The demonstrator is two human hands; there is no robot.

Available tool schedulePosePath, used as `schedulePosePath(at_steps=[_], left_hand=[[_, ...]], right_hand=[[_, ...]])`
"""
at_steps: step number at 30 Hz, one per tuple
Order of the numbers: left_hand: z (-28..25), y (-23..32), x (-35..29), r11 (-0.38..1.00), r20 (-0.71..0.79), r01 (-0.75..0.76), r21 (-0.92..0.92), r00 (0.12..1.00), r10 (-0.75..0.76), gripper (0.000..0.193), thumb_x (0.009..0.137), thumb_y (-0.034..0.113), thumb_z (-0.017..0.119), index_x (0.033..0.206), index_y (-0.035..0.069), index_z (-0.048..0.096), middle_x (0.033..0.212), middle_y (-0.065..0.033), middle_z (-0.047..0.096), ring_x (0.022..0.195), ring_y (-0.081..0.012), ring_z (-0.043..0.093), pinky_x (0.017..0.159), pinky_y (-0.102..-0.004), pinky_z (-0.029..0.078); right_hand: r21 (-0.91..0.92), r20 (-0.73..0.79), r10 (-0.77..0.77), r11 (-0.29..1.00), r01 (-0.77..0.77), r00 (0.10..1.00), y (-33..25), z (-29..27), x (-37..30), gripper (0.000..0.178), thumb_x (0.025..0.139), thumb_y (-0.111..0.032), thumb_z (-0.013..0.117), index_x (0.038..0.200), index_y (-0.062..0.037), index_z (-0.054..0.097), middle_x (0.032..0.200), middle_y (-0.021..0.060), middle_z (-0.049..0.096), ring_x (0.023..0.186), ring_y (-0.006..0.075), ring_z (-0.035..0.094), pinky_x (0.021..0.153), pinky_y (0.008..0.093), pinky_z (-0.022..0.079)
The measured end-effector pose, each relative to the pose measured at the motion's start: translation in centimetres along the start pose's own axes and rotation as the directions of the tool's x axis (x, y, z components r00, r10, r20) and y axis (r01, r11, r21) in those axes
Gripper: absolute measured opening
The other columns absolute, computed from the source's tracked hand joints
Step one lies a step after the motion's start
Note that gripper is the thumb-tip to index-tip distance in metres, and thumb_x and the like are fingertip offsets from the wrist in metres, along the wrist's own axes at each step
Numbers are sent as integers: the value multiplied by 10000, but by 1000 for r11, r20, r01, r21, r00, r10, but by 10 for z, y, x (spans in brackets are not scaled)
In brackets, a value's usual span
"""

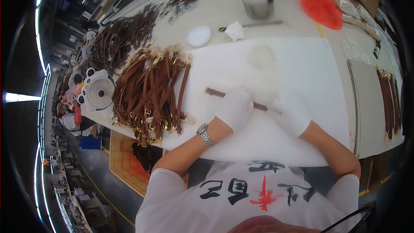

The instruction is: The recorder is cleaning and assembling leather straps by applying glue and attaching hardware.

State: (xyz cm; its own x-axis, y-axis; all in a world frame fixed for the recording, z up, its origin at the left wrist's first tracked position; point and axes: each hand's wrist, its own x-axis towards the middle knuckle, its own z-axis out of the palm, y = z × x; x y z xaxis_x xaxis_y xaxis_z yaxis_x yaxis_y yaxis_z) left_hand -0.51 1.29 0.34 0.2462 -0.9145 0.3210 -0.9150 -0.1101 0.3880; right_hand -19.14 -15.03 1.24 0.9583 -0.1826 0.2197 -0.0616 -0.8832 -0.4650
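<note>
A short brown leather strap [260, 106] with a gold buckle at its left end lies across the white sheet in front of me. My left hand [235, 108], in a white glove and with a metal watch at the wrist, is closed over the strap's middle. At the strap's right end is my right hand [294, 113], also gloved in white. Its fingers are pinched together around something small and thin that I cannot make out. To the left of my hands lies a big pile of brown leather straps [148, 86] with gold buckles.
A white panda-shaped fan [100, 92] stands left of the pile. Farther back are a white lid [199, 36], a crumpled tissue [235, 31], a cloudy container [258, 4] and a red plastic bag [321, 7]. More straps [390, 103] lie on a board at the right.
</note>
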Motion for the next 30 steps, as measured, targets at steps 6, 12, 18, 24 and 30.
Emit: schedulePosePath(at_steps=[6, 12, 18, 24, 30], left_hand=[[-33, -60, 4, 934, 92, 194, 299, 969, -231, 76, 874, 90, 668, 882, 15, 664, 921, -204, 646, 900, -421, 638, 842, -519, 532], [-8, -14, 10, 981, 24, 44, 189, 998, -49, 132, 891, 87, 633, 795, 8, 677, 886, -241, 639, 890, -426, 626, 832, -538, 512], [-26, -56, 3, 937, 29, 130, 323, 989, -147, 64, 882, 78, 644, 871, 28, 682, 905, -207, 638, 947, -400, 623, 822, -517, 520], [-23, -55, -5, 967, -18, 87, 240, 996, -85, 63, 876, 50, 640, 883, 0, 677, 889, -202, 641, 920, -406, 621, 830, -512, 518], [-60, -80, 1, 951, -88, 310, 24, 948, -306, 102, 896, 72, 640, 867, 3, 710, 904, -197, 678, 888, -380, 654, 801, -482, 537]], right_hand=[[73, -72, 20, 997, -14, 997, 3, 7, 0, 148, 920, -223, 746, 907, -78, 773, 853, 141, 693, 853, 350, 678, 781, 491, 532], [26, -32, -24, 999, 25, 999, 10, 7, 1, 123, 901, -166, 760, 962, -59, 763, 939, 163, 705, 901, 380, 678, 824, 485, 535], [97, -65, 6, 995, 0, 998, 11, 10, -2, 125, 896, -155, 764, 967, -52, 763, 930, 163, 706, 916, 376, 674, 822, 480, 535], [70, -38, -16, 997, 19, 999, 3, 0, -1, 120, 898, -135, 763, 962, -34, 755, 930, 169, 693, 914, 378, 667, 825, 471, 536], [93, -62, -4, 996, 10, 998, 5, 5, -1, 122, 905, -147, 762, 920, -29, 733, 926, 173, 672, 932, 382, 657, 821, 479, 528]])
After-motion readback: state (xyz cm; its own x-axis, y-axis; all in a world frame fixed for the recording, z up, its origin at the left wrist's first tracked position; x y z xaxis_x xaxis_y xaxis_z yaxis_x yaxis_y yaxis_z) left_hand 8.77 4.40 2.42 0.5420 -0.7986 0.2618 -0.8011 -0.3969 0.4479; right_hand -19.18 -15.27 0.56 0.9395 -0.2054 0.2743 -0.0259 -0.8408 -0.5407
